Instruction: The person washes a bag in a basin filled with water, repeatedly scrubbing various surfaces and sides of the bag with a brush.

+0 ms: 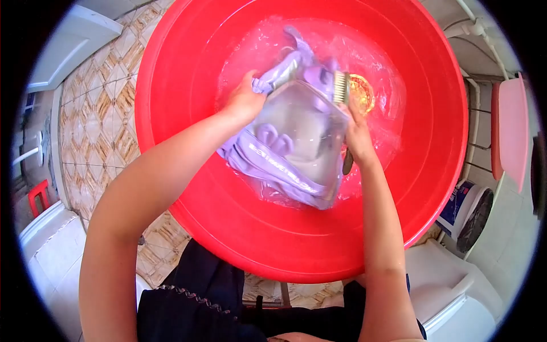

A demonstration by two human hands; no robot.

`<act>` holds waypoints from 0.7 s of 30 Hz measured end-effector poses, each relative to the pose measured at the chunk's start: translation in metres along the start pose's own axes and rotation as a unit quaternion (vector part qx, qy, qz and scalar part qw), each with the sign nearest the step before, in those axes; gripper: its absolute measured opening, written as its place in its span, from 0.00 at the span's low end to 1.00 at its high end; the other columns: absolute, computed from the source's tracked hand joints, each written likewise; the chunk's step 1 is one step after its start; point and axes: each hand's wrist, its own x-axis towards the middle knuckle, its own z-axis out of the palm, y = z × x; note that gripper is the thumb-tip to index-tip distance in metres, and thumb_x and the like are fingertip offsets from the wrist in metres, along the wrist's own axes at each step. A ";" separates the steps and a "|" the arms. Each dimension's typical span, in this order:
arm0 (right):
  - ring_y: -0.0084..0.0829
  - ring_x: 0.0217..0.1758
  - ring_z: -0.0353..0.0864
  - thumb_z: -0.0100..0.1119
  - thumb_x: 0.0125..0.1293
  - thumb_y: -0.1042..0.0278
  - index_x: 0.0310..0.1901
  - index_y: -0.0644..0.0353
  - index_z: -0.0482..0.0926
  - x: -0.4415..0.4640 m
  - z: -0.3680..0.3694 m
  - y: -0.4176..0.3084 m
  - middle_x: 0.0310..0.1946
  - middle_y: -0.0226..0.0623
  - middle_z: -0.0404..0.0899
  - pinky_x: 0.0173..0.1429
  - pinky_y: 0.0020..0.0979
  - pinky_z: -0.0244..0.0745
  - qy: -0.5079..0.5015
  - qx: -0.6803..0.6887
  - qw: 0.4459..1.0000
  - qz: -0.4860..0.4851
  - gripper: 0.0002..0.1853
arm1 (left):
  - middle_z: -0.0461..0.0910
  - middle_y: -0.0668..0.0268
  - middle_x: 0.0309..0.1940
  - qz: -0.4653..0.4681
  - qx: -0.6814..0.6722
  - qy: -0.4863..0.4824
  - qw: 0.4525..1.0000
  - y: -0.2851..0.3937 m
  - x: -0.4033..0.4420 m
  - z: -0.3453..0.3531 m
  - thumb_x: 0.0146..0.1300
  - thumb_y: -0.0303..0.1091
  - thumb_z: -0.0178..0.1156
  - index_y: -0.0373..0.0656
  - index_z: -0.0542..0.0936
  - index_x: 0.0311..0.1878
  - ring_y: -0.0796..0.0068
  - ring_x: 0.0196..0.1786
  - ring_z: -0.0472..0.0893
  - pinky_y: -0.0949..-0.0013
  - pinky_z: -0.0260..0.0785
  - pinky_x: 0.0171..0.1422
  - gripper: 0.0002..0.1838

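A purple bag (265, 154) with a clear plastic front panel and white lettering lies tilted in a large red basin (285, 251). My left hand (246, 100) is closed on the purple fabric at the bag's upper left edge. In my right hand (358, 137) is a scrub brush (341, 88), its pale bristles facing left against the bag's upper right side. The brush's dark handle end shows below the hand. Shallow water (384, 137) surrounds the bag at the bottom of the basin. Some bag edges and straps are blurred.
A round yellow patch (364, 94) shows on the basin's bottom, right of the brush. Patterned tiles (99, 114) cover the floor at left. At right are a white-and-blue bucket (464, 214), a pink basin (513, 131) and pipes (484, 40) along the wall.
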 end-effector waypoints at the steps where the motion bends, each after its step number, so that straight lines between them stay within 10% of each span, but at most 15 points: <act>1: 0.27 0.49 0.70 0.48 0.69 0.54 0.66 0.56 0.62 0.001 0.004 -0.004 0.55 0.39 0.72 0.53 0.29 0.67 -0.011 -0.054 0.996 -0.073 0.27 | 0.73 0.50 0.54 0.000 0.003 0.000 1.000 -0.001 0.001 0.000 0.57 0.32 0.59 0.42 0.69 0.59 0.56 0.54 0.75 0.64 0.66 0.57 0.25; 5: 0.37 0.67 0.63 0.48 0.69 0.55 0.68 0.52 0.59 0.004 -0.015 -0.022 0.62 0.46 0.67 0.66 0.33 0.58 -0.066 -0.115 0.991 -0.026 0.28 | 0.79 0.52 0.45 0.111 -0.067 -0.043 0.991 0.005 0.009 -0.011 0.60 0.32 0.56 0.40 0.74 0.52 0.58 0.45 0.79 0.64 0.69 0.51 0.16; 10: 0.52 0.52 0.76 0.41 0.67 0.44 0.70 0.34 0.49 0.017 -0.094 0.037 0.49 0.48 0.77 0.54 0.43 0.70 0.226 -0.337 0.910 0.085 0.31 | 0.79 0.65 0.39 0.042 -0.220 -0.175 0.959 0.027 -0.010 -0.014 0.65 0.34 0.54 0.39 0.75 0.47 0.75 0.39 0.78 0.71 0.70 0.47 0.11; 15: 0.52 0.43 0.79 0.38 0.67 0.40 0.71 0.34 0.46 -0.003 -0.092 0.070 0.41 0.48 0.81 0.48 0.48 0.72 0.261 -0.430 0.835 0.222 0.32 | 0.78 0.66 0.40 -0.063 -0.249 -0.236 0.937 0.010 -0.017 0.005 0.68 0.32 0.49 0.40 0.73 0.51 0.76 0.42 0.77 0.70 0.69 0.50 0.11; 17: 0.49 0.52 0.76 0.40 0.67 0.42 0.71 0.43 0.50 0.001 -0.078 0.075 0.50 0.51 0.77 0.54 0.44 0.70 0.251 -0.374 0.859 0.243 0.33 | 0.78 0.65 0.43 -0.054 -0.217 -0.239 0.945 0.002 -0.016 0.004 0.68 0.31 0.49 0.42 0.73 0.52 0.77 0.47 0.76 0.71 0.68 0.51 0.12; 19: 0.42 0.65 0.66 0.44 0.67 0.44 0.70 0.52 0.54 0.018 -0.072 0.092 0.63 0.49 0.65 0.63 0.38 0.63 0.134 -0.007 0.980 0.144 0.34 | 0.77 0.60 0.46 -0.069 -0.247 -0.202 0.945 0.011 -0.020 0.005 0.66 0.31 0.51 0.41 0.72 0.54 0.71 0.50 0.76 0.67 0.67 0.54 0.14; 21: 0.40 0.68 0.60 0.46 0.67 0.45 0.69 0.55 0.54 0.015 -0.047 0.044 0.66 0.48 0.59 0.66 0.36 0.59 0.074 -0.009 0.989 0.126 0.35 | 0.75 0.56 0.49 -0.029 -0.125 -0.113 0.985 0.012 -0.019 0.006 0.66 0.33 0.51 0.41 0.71 0.55 0.64 0.53 0.75 0.64 0.66 0.56 0.16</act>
